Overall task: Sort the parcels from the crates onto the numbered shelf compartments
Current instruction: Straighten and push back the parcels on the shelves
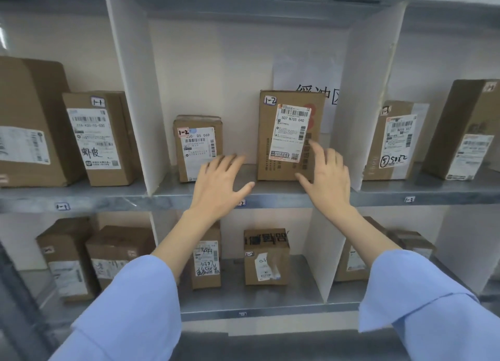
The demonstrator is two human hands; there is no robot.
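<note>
Two cardboard parcels tagged 1-2 stand upright in the middle upper compartment of the shelf. The taller parcel carries a white label reading 507 N705 040. The smaller parcel stands to its left. My right hand is spread in front of the taller parcel's lower right corner, fingers straight and holding nothing. My left hand hovers with straight fingers between the two parcels, overlapping the smaller one's lower right corner. I cannot tell whether either hand touches a parcel.
White dividers wall off the compartments. The left compartment, marked 1-1, holds two parcels; the right one holds two more. The lower shelf carries several boxes. A paper sign hangs behind the taller parcel.
</note>
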